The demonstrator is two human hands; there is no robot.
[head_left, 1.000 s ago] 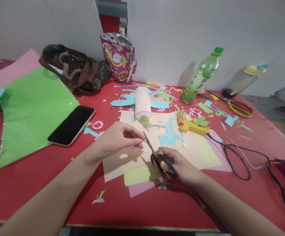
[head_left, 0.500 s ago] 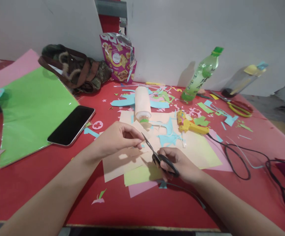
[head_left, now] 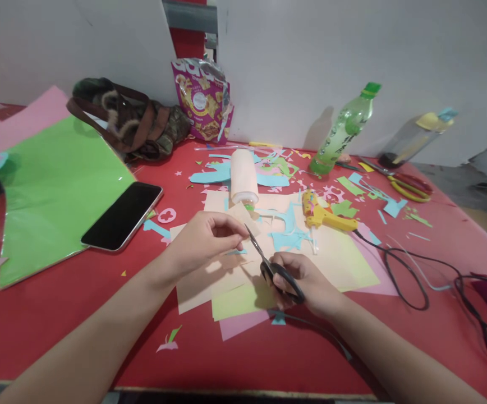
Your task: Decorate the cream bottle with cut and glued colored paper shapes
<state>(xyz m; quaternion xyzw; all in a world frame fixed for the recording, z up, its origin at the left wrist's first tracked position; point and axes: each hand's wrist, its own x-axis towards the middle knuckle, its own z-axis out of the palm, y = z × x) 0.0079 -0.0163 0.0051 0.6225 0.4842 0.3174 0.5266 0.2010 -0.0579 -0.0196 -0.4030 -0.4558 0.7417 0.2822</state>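
My left hand (head_left: pixel 207 240) is closed, thumb and fingers pinching a small cream paper piece (head_left: pixel 242 214) whose far corner shows above the fingers. In my right hand (head_left: pixel 306 279) are black-handled scissors (head_left: pixel 283 280), their blades pointing up and left to the edge of that piece by my left fingertips. Whether the blades are parted is hard to make out. Below both hands lie cream sheets (head_left: pixel 195 292) over yellow paper (head_left: pixel 237 303) and pink paper (head_left: pixel 243 325). Just beyond them, a bottle wrapped in cream paper (head_left: pixel 244 174) rests on its side between light-blue paper wings (head_left: pixel 210 177).
A yellow glue gun (head_left: pixel 325 216) with a black cord (head_left: pixel 399 292) lies right. Left are a phone (head_left: pixel 122 216) and green sheets (head_left: pixel 58 191). Behind stand a bag (head_left: pixel 142 120), a snack pouch (head_left: pixel 203 101) and a green bottle (head_left: pixel 344 132). Larger scissors (head_left: pixel 409 185) and paper scraps lie about.
My left hand has turned slightly, and the paper piece has swung a little to the right beside the scissor tips. My right hand and the scissors have hardly moved.
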